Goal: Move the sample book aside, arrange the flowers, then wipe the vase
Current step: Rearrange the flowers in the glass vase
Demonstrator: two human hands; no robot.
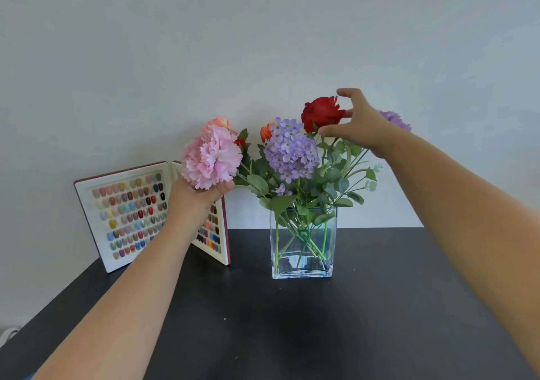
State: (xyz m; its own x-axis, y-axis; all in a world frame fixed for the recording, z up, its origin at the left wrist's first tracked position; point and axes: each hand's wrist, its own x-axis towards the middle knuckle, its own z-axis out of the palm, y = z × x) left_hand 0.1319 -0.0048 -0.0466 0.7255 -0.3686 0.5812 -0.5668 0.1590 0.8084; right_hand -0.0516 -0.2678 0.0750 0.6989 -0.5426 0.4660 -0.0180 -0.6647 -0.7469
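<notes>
A clear rectangular glass vase point(304, 265) stands on the black table point(292, 327) and holds a bunch of flowers. My left hand point(195, 197) cups the underside of a big pink carnation point(211, 157) at the bunch's left. My right hand point(358, 128) reaches in from the right, its thumb and fingers pinching around a red rose point(321, 114) at the top. A purple hydrangea point(290, 149) sits in the middle between the two hands. The open sample book point(128, 213), with rows of coloured nail tips, stands against the wall at the left, partly behind my left forearm.
A second purple flower point(397, 119) shows behind my right wrist, and an orange bloom point(266, 133) behind the hydrangea. The plain wall point(263, 43) rises right behind the table. A white object point(8, 334) lies low beyond the table's left edge.
</notes>
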